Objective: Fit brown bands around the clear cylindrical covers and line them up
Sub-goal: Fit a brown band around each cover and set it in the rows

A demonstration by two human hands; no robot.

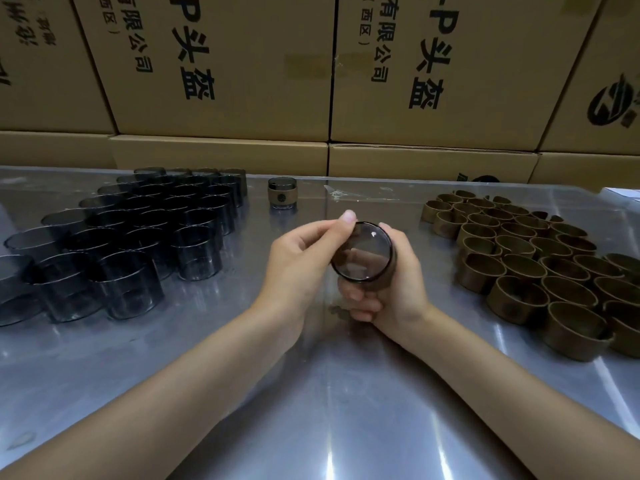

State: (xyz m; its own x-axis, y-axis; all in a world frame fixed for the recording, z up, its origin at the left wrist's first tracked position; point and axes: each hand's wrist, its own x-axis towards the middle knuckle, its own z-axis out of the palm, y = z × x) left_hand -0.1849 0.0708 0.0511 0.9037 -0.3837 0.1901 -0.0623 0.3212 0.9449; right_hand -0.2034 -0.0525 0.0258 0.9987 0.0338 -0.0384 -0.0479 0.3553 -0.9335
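Note:
A clear smoky cylindrical cover [362, 252] is held above the table's middle, its round end facing me. A brown band [390, 268] sits around its far side. My right hand [394, 289] wraps around the band and cover from the right and below. My left hand [304, 258] pinches the cover's upper left rim between thumb and fingers. One cover with a brown band on it [282, 197] stands upright at the back centre. Several bare clear covers [138, 230] stand in rows on the left. Several loose brown bands [540, 265] lie on the right.
The shiny plastic-covered table [311, 393] is bordered at the back by stacked cardboard boxes [225, 81] with black print. A seam in the plastic sheet [327, 209] runs down the centre.

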